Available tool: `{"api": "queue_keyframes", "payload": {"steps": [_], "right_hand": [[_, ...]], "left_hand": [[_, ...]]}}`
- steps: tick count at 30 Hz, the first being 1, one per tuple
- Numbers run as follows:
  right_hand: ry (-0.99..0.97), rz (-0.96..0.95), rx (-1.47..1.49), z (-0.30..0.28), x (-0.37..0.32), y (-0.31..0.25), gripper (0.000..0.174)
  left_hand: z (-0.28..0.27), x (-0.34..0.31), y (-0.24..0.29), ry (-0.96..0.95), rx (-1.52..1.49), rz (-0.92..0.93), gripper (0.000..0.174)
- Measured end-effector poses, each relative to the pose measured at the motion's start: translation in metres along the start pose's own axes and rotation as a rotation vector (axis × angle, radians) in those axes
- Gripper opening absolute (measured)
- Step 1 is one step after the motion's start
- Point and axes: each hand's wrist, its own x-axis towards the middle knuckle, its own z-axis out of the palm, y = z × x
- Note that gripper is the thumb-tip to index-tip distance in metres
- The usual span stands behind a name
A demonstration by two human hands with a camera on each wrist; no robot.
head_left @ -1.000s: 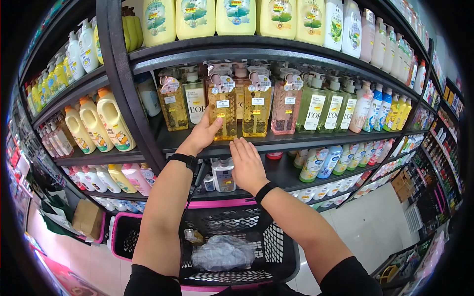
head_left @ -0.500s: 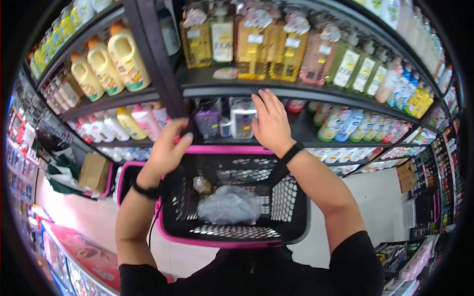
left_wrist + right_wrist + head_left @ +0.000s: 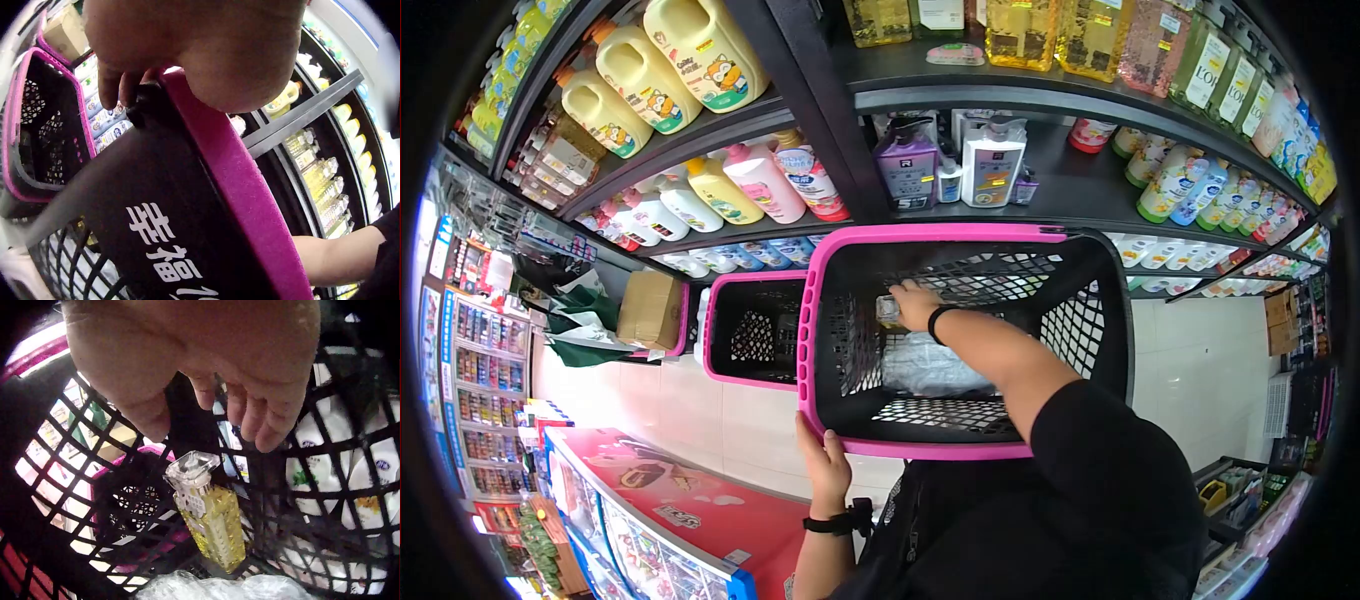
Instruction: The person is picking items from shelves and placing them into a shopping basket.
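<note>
A black shopping basket [image 3: 807, 350] with a pink rim stands in front of the person. The left hand [image 3: 828, 470] grips its rim near the left front corner; in the left wrist view this hand [image 3: 206, 50] lies across the pink rim, fingers over the side. Inside the basket, the right hand [image 3: 915, 305] reaches down with loosely bent fingers. Below it, in the right wrist view, a bottle of golden liquid [image 3: 215, 525] with a clear cap leans by the mesh wall. That hand [image 3: 194, 369] holds nothing, its fingertips just above the cap. Crumpled clear plastic [image 3: 935, 365] lies beside the bottle.
Shelves ahead bear golden pump bottles [image 3: 1020, 35], a purple box-like bottle [image 3: 907, 165] and a white pump bottle [image 3: 993, 165]. A second pink-rimmed basket [image 3: 750, 378] stands at the left, near a cardboard box [image 3: 650, 308]. A red-topped freezer [image 3: 690, 490] is at the lower left.
Both hands have come down from the golden bottles on the shelf. The left hand has moved to the basket's rim, the right hand down into the basket. The view has tilted downward.
</note>
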Motion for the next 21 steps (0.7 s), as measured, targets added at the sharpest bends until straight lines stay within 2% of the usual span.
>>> {"api": "queue_keyframes", "payload": {"steps": [4, 7, 9, 11, 15, 16, 17, 18, 19, 20, 21], "right_hand": [[-0.105, 0.107, -0.068, 0.036, 0.016, -0.022, 0.058], [-0.014, 0.122, -0.145, 0.054, 0.024, -0.028, 0.039], [0.015, 0.021, -0.213, 0.061, 0.028, -0.018, 0.04], [-0.089, -0.03, -0.298, 0.054, 0.026, -0.016, 0.042], [-0.127, -0.003, -0.239, 0.052, 0.021, -0.014, 0.038], [-0.081, -0.034, -0.195, 0.05, 0.016, -0.011, 0.034], [-0.122, -0.064, -0.2, 0.047, 0.009, -0.009, 0.033], [-0.155, -0.096, -0.216, 0.031, 0.001, -0.011, 0.032], [-0.188, -0.129, -0.236, 0.016, -0.005, -0.011, 0.031], [-0.182, -0.161, -0.218, 0.01, -0.008, -0.009, 0.041], [-0.15, -0.215, -0.175, -0.003, -0.014, -0.008, 0.04]], "left_hand": [[-0.004, -0.002, 0.001, -0.027, -0.036, 0.003, 0.062], [-0.009, -0.001, 0.004, -0.05, -0.03, 0.003, 0.063], [-0.006, -0.001, 0.002, -0.042, -0.023, 0.007, 0.063], [-0.004, -0.002, -0.005, -0.031, -0.042, 0.024, 0.065], [-0.002, -0.002, 0.0, -0.029, -0.073, 0.012, 0.063], [-0.002, -0.003, 0.0, -0.029, -0.089, -0.007, 0.063], [-0.003, -0.001, 0.003, -0.028, -0.107, -0.02, 0.062], [-0.011, 0.001, 0.026, -0.057, -0.141, -0.076, 0.061], [-0.006, 0.007, 0.007, 0.007, -0.082, 0.064, 0.061], [-0.012, 0.007, -0.01, 0.018, 0.078, 0.131, 0.06], [-0.021, 0.011, 0.005, 0.033, 0.236, 0.192, 0.06]]}}
